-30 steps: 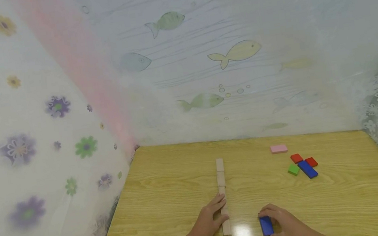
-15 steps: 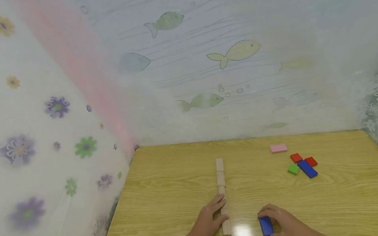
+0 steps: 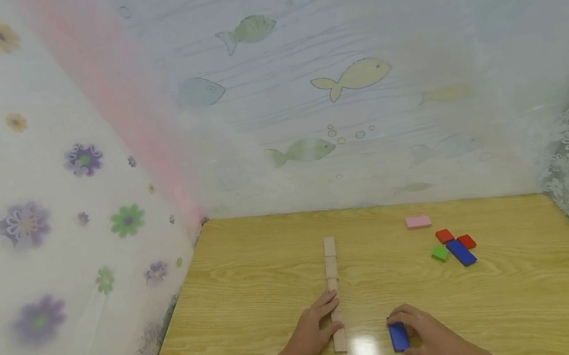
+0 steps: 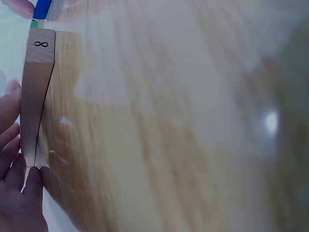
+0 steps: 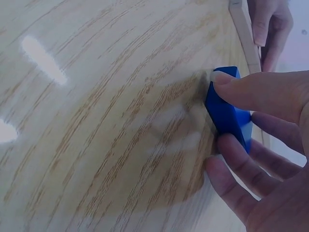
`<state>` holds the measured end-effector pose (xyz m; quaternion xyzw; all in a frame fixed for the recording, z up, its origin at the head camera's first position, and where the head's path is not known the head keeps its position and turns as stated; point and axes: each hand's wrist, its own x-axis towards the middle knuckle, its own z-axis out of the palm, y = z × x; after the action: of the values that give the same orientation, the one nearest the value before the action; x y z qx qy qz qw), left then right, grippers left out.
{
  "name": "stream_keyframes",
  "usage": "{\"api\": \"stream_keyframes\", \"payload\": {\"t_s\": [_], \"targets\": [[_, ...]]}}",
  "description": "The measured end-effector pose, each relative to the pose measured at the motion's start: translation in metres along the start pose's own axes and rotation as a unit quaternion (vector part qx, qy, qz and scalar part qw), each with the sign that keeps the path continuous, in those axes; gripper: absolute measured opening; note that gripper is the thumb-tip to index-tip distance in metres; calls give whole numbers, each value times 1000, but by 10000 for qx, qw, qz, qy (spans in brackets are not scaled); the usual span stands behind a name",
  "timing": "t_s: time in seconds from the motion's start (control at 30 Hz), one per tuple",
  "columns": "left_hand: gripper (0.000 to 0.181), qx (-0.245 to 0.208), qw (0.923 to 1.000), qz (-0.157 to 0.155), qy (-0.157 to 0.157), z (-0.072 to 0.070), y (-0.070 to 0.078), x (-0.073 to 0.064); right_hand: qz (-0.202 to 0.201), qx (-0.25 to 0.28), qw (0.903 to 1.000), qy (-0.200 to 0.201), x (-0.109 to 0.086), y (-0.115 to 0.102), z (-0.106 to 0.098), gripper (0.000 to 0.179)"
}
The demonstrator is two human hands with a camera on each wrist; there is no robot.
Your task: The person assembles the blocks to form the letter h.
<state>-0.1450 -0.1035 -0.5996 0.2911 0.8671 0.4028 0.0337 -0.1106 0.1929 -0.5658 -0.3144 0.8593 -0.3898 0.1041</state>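
Observation:
A straight row of plain wooden blocks (image 3: pixel 340 340) lies on the table, running away from me end to end. My left hand (image 3: pixel 309 335) rests against the row's left side, its fingers and thumb touching the blocks. In the left wrist view the nearest wooden block (image 4: pixel 36 87) carries a dark "8" on its end face. To the right of the row, my right hand (image 3: pixel 436 342) pinches a blue rectangular block (image 3: pixel 400 337) between the thumb at its near end and fingers at its far end. In the right wrist view the thumb (image 5: pixel 260 94) lies over one end of the blue block.
Farther back on the right lie a pink block (image 3: pixel 418 222), two red blocks (image 3: pixel 444 235), a green block (image 3: pixel 439 253) and a second blue block (image 3: pixel 461 253). A printed curtain (image 3: pixel 371 178) hangs behind the wood-grain table (image 3: pixel 244 279).

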Motion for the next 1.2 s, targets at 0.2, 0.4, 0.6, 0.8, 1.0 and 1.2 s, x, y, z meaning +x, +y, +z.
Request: {"api": "stream_keyframes", "payload": {"t_s": [0.2,0.4,0.6,0.8,1.0,1.2], "targets": [[54,12,10000,54,33,1,-2,0,-177,-84,9998,92,0,4,1,49],[54,61,10000,17,17,0,-2,1,43,-53,10000,-30,1,3,-2,50],[54,25,10000,34,8,0,-1,0,55,-82,10000,1,1,3,-5,49],[54,-54,10000,33,-15,0,-1,0,-50,68,9984,564,0,11,-16,40],[54,-96,9999,-24,-29,-1,0,0,159,-183,9936,1105,2,17,-43,34],[53,-140,9998,-85,-67,0,-1,-1,866,-521,9862,1311,2,26,-69,33]]}}
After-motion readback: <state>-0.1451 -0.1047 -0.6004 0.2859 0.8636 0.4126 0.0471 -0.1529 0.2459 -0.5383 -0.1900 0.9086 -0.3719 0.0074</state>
